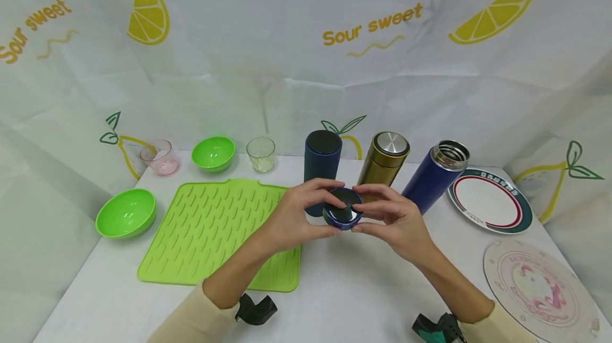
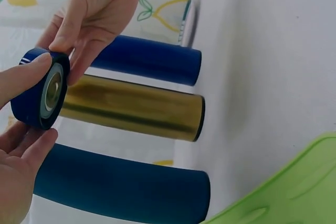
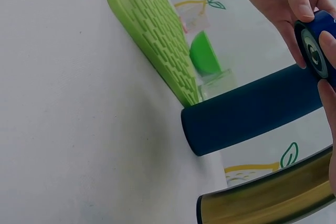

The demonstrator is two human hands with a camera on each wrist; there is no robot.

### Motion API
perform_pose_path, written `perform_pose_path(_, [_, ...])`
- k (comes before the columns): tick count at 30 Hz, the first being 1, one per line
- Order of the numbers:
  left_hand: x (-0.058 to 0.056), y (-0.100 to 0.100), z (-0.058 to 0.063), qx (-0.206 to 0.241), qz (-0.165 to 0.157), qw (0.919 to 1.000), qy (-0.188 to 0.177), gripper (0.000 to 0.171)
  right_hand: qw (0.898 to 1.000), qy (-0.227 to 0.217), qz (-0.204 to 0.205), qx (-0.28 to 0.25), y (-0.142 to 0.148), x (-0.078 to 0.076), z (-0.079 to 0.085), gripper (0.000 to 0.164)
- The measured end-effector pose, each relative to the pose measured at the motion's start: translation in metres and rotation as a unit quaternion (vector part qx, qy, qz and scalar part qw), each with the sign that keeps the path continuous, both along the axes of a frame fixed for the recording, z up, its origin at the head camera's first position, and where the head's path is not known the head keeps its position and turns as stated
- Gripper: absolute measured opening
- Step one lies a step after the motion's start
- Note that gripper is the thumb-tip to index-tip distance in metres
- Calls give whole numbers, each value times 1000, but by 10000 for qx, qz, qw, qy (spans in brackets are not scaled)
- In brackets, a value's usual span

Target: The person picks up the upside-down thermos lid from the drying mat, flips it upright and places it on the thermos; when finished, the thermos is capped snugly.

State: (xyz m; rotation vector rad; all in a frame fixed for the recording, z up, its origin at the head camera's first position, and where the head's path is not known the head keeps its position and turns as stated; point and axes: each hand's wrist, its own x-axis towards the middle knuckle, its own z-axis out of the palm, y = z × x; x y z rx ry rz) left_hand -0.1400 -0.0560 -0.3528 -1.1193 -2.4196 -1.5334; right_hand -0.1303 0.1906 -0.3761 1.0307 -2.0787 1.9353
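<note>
Both hands hold a blue flask lid [image 1: 342, 209] with a dark top, raised above the table. My left hand [image 1: 301, 213] grips it from the left, thumb at the near edge and fingers over the top. From the other side my right hand [image 1: 394, 218] pinches its rim. The lid's pale inner ring shows in the left wrist view, where the lid [image 2: 39, 88] is seen from below. Behind the hands stands a blue flask [image 1: 435, 176] with its steel mouth uncovered. Beside it are a gold flask [image 1: 382, 160] and a dark teal flask [image 1: 322, 162], both capped.
A green ridged mat [image 1: 215, 231] lies left of the hands. Beyond it are green bowls [image 1: 213, 154], a pink glass [image 1: 162, 158] and a clear glass [image 1: 261, 155]. On the right are a rimmed plate [image 1: 492, 200] and a round pink-patterned mat [image 1: 535, 284]. A printed cloth [image 1: 287, 40] hangs behind.
</note>
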Motion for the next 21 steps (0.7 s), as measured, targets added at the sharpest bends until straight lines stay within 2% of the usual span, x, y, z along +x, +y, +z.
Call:
perform_pose_path(5, [0, -1, -1, -40, 40, 9999, 137, 34, 9998, -111, -45, 154, 0, 1, -1, 40])
perform_pose_path(11, [1, -1, -1, -53, 73, 9997, 230, 33, 9999, 0, 52, 103, -1, 1, -3, 39])
perform_pose_path(15, [1, -3, -1, -79, 66, 9997, 233, 32, 9992, -19, -110, 393, -1, 3, -1, 39])
perform_pose_path(21, [3, -9, 1, -167, 113, 9996, 221, 31, 9947, 479, -218, 883, 7, 8, 8, 52])
